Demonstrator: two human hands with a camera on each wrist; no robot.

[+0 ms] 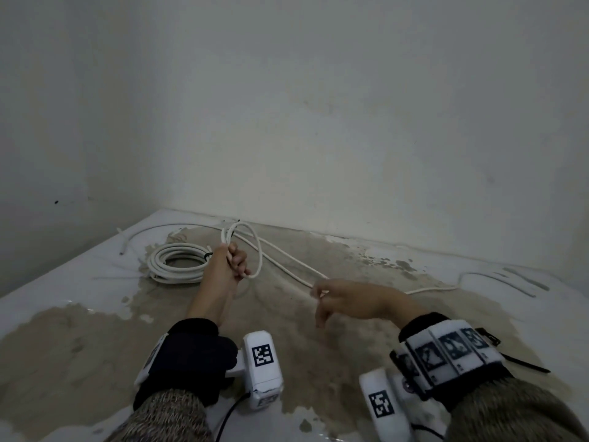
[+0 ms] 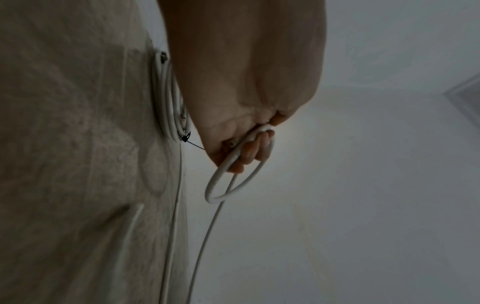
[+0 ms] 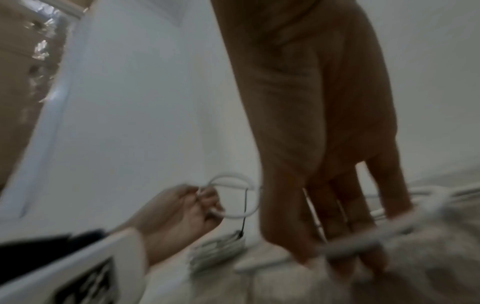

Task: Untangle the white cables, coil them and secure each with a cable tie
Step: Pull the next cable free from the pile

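— Where the left hand (image 1: pixel 230 262) is, what does it hold?

— It has its fingers curled tight round a small loop (image 1: pixel 251 250) of white cable (image 1: pixel 296 266). The loop sticks up above the fist. You can see it from the left wrist too, hanging past the fingers (image 2: pixel 249 152).

— Where does the rest of that cable go?

— It runs off the loop, down across the floor (image 1: pixel 95 339) to the right, and under the right hand (image 1: pixel 347 298). Then it goes on to the right, near the wall (image 1: pixel 350 122).

— Is the right hand holding it?

— The fingers hang down, loose and a bit spread. The cable goes by the fingertips. From the right wrist it looks like it lies across the fingers (image 3: pixel 348 236), but that picture is blurry. I cannot tell if the hand grips it.

— What else is on the floor?

— A round bundle of white cable (image 1: pixel 177 263) lies flat just left of the left hand. It has a black tie (image 1: pixel 208 256) round it, with the tail sticking out. The left arm is partly in front of it.

— Anything more?

— Another white cable (image 1: pixel 143 232) lies behind the bundle, near the corner. Some short white bits (image 1: pixel 516 283) lie far right by the wall. A black strip (image 1: pixel 526 365) pokes out beside the right wrist band (image 1: pixel 449 349).

— And the floor?

— It has a big brown patch in the middle and white at the edges.
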